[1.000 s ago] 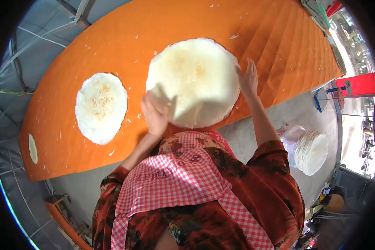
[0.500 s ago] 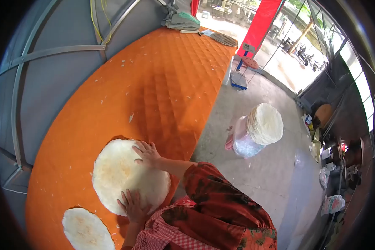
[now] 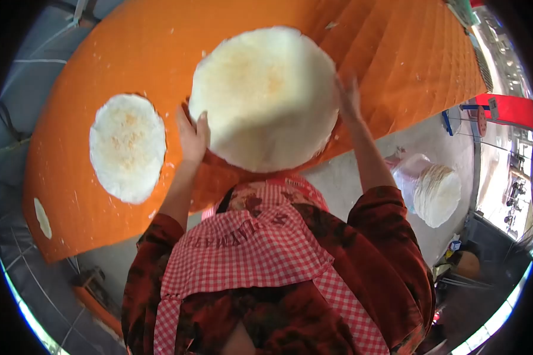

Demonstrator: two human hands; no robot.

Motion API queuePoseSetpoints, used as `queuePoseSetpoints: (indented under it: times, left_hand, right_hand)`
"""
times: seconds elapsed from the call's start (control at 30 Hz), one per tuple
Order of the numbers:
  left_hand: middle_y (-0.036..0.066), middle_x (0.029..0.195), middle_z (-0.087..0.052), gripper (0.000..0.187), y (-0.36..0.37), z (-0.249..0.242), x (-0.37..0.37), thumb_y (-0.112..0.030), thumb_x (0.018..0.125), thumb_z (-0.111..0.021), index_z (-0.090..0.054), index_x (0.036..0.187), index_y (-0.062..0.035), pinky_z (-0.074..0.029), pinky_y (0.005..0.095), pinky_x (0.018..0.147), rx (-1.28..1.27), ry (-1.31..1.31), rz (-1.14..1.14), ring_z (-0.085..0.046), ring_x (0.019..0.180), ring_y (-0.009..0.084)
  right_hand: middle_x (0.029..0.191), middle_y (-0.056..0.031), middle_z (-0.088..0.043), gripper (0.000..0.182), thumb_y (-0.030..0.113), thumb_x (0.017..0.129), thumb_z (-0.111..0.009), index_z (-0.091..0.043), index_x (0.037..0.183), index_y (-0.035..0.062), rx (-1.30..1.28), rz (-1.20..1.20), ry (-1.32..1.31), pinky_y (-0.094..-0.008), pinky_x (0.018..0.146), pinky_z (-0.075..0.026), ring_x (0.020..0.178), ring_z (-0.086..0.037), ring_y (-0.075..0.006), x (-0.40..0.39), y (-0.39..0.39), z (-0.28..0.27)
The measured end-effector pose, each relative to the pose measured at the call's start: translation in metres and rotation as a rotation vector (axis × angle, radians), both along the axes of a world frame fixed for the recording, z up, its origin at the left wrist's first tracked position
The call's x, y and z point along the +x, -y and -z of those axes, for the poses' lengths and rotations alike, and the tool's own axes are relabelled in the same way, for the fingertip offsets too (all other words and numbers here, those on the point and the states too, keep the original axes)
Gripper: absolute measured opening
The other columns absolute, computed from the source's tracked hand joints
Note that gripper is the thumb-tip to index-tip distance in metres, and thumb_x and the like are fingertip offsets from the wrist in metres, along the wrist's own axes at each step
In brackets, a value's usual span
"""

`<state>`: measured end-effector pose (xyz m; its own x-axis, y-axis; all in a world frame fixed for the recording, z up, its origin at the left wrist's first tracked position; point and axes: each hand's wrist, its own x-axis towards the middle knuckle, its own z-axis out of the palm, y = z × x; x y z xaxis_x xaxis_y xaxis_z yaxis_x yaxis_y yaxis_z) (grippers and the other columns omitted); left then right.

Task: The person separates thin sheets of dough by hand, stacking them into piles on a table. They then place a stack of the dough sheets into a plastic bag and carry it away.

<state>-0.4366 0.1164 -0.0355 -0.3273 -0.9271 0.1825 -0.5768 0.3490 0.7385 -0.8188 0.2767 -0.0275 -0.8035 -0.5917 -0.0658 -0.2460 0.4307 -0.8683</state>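
A large, pale round of thin flatbread sheets (image 3: pixel 260 100), lightly browned in the middle, lies on the orange cloth. At its left rim is my left hand (image 3: pixel 193 135), thumb and fingers apart against the edge. My right hand (image 3: pixel 349 100) stands along the opposite rim, fingers stretched out and smeared by motion. Left of my left hand rests a second, smaller-looking round sheet (image 3: pixel 127 148), with brown specks down its centre.
The quilted orange cloth (image 3: pixel 397 65) carries scattered white flakes. A sliver of another pale sheet (image 3: pixel 42 218) shows at the far left. Right of the table, a pile of round sheets (image 3: pixel 438 195) sits in clear plastic on the concrete floor. A blue-framed scale (image 3: pixel 447 123) stands beyond.
My hands have gone from lying flat on top of the round to its left and right rims. The view has turned and tilted down, showing more of the checked apron.
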Motion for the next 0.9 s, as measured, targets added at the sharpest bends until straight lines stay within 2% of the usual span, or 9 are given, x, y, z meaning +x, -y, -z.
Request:
queuePoseSetpoints:
  times: [0.07, 0.17, 0.4, 0.67, 0.77, 0.8, 0.83, 0.87, 0.9]
  left_hand:
    - [0.031, 0.146, -0.029, 0.074, 0.006, -0.029, -0.002, -0.034, 0.09, -0.059, -0.029, 0.142, 0.0084, -0.021, 0.0512, 0.112, -0.35, 0.179, 0.021, -0.027, 0.138, 0.0431]
    - [0.021, 0.15, -0.028, 0.079, 0.0, -0.07, -0.028, -0.038, 0.085, -0.063, -0.028, 0.146, -0.0033, -0.02, 0.0601, 0.11, -0.436, 0.458, 0.236, -0.024, 0.139, 0.0421]
    - [0.012, 0.154, -0.023, 0.079, 0.024, 0.002, -0.04, -0.057, 0.082, -0.059, -0.033, 0.147, -0.0197, -0.013, 0.0713, 0.105, -0.324, 0.638, 0.328, -0.02, 0.14, 0.0444]
    - [0.01, 0.157, -0.016, 0.077, 0.023, -0.003, -0.027, -0.06, 0.085, -0.053, -0.033, 0.147, -0.018, -0.011, 0.0685, 0.108, -0.244, 0.461, 0.324, -0.014, 0.142, 0.044]
    - [0.012, 0.157, -0.014, 0.072, 0.03, -0.013, -0.007, -0.055, 0.089, -0.052, -0.034, 0.146, -0.0164, -0.013, 0.064, 0.111, -0.087, 0.392, 0.458, -0.012, 0.143, 0.0401]
    - [0.017, 0.153, -0.021, 0.061, 0.026, -0.027, 0.021, -0.039, 0.09, -0.061, -0.041, 0.139, -0.0089, -0.02, 0.0572, 0.112, -0.028, 0.175, 0.436, -0.021, 0.141, 0.0374]
    - [0.019, 0.148, -0.028, 0.06, 0.027, -0.03, 0.056, -0.034, 0.086, -0.064, -0.044, 0.136, -0.0063, -0.024, 0.0556, 0.11, -0.052, -0.03, 0.322, -0.027, 0.137, 0.0383]
    - [0.021, 0.143, -0.035, 0.059, 0.027, -0.029, 0.096, -0.028, 0.082, -0.066, -0.047, 0.132, -0.0038, -0.028, 0.054, 0.107, -0.074, -0.231, 0.207, -0.032, 0.133, 0.0392]
    - [0.021, 0.131, -0.041, 0.056, 0.032, -0.037, 0.15, -0.022, 0.079, -0.067, -0.049, 0.128, -0.0023, -0.032, 0.0523, 0.099, -0.235, -0.228, 0.069, -0.038, 0.121, 0.0391]
  right_hand:
    - [0.15, -0.0169, -0.033, 0.073, 0.048, 0.087, -0.061, -0.037, 0.143, 0.0079, 0.178, -0.059, -0.577, -0.0469, 0.111, -0.024, 0.139, -0.028, -0.0384, 0.019, -0.008, -0.046]
    - [0.151, -0.0146, -0.031, 0.074, 0.048, 0.082, -0.065, -0.041, 0.141, 0.01, 0.192, -0.408, -0.924, -0.0548, 0.111, -0.019, 0.141, -0.024, -0.037, 0.077, -0.013, -0.086]
    - [0.152, -0.0146, -0.03, 0.079, 0.047, 0.073, -0.069, -0.043, 0.14, 0.0152, 0.388, -0.772, -0.747, -0.0565, 0.112, -0.016, 0.141, -0.023, -0.0376, 0.104, -0.028, -0.011]
    - [0.152, -0.0145, -0.029, 0.077, 0.048, 0.079, -0.064, -0.038, 0.143, 0.0134, 0.405, -0.764, -0.918, -0.057, 0.112, -0.015, 0.141, -0.022, -0.0378, 0.113, -0.028, -0.006]
    - [0.15, -0.0172, -0.03, 0.071, 0.037, 0.083, -0.065, -0.038, 0.143, 0.009, 0.483, -0.799, -0.821, -0.0555, 0.112, -0.016, 0.14, -0.025, -0.0371, 0.123, -0.021, -0.038]
    - [0.148, -0.0183, -0.034, 0.068, 0.037, 0.084, -0.064, -0.041, 0.141, 0.0077, 0.514, -0.739, -0.79, -0.0534, 0.111, -0.02, 0.139, -0.028, -0.0367, 0.129, -0.022, -0.048]
    - [0.146, -0.0193, -0.037, 0.065, 0.038, 0.085, -0.063, -0.044, 0.139, 0.0064, 0.548, -0.688, -0.753, -0.0512, 0.111, -0.023, 0.137, -0.032, -0.0364, 0.149, -0.013, -0.069]
    - [0.139, -0.0214, -0.045, 0.058, 0.033, 0.086, -0.065, -0.05, 0.132, 0.0027, 0.323, -0.553, -0.684, -0.0449, 0.108, -0.031, 0.131, -0.041, -0.0366, 0.179, -0.004, -0.083]
    - [0.137, -0.0217, -0.047, 0.055, 0.03, 0.085, -0.066, -0.051, 0.13, 0.0019, 0.228, -0.575, -0.607, -0.0436, 0.107, -0.033, 0.129, -0.043, -0.0364, 0.212, 0.005, -0.087]
